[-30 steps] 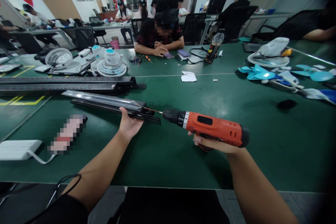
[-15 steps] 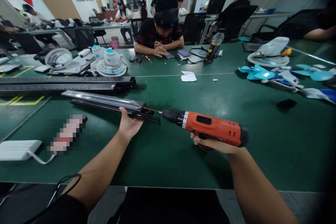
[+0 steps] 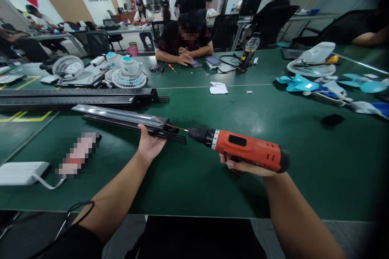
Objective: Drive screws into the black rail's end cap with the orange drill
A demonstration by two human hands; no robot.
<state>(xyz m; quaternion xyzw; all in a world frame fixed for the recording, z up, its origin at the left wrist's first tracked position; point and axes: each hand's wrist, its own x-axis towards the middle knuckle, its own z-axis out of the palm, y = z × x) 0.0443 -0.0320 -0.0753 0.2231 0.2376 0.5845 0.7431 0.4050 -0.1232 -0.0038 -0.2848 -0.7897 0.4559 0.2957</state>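
Note:
My left hand (image 3: 151, 144) is wrapped round the near end of a long black metal rail (image 3: 127, 123), thumb on top, fingers underneath. A shiny, clear-looking strip runs along the rail's upper face. My right hand (image 3: 240, 166) grips an orange cordless drill (image 3: 251, 149) by its handle, most of which is hidden behind the hand. From the drill's black chuck a long thin bit (image 3: 178, 128) points left, its tip reaching the rail's open end. Whether the tip touches a screw there I cannot tell.
Further black rails (image 3: 75, 98) lie behind at left. White fans (image 3: 129, 75) stand past them. A power bank (image 3: 22, 173) and a blurred phone (image 3: 79, 155) lie at near left. Across the green table (image 3: 197, 190) sits a person near a bottle (image 3: 247, 54); blue fan blades (image 3: 299, 83) lie at right.
The drill's rear has dipped slightly, with my right hand a touch lower. The rail and my left hand have hardly moved.

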